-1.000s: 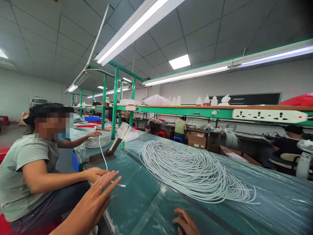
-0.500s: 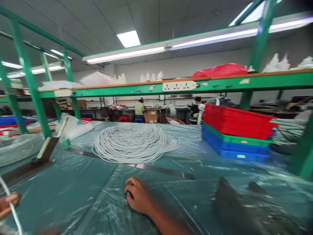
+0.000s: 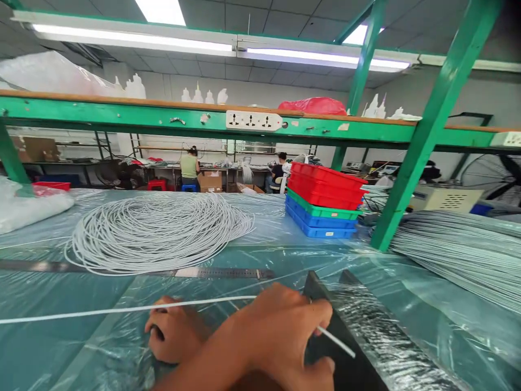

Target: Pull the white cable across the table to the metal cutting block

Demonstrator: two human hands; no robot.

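My left hand [image 3: 280,336] reaches across to the right, shut on a thin white cable [image 3: 101,310]. The cable runs taut from the left edge into this hand, and a short end sticks out past it toward a black slanted block [image 3: 366,336] wrapped in plastic film. My right hand [image 3: 173,334] lies under the left forearm, its fingers curled on the plastic-covered green table [image 3: 49,347]. The cable passes just over its knuckles. A large coil of white cable [image 3: 158,231] lies behind, beyond a steel ruler [image 3: 220,272] fixed flat to the table.
Stacked red, green and blue bins [image 3: 325,201] stand beside a slanting green post [image 3: 423,136]. A bundle of straight grey cables [image 3: 456,244] lies at the right and a white plastic bag [image 3: 28,206] at the left. Two people [image 3: 189,168] sit at a far bench under the green shelf [image 3: 122,111].
The view has swung right and down. My left hand has come from the far left across over my right hand, drawing the white cable taut toward the black block.
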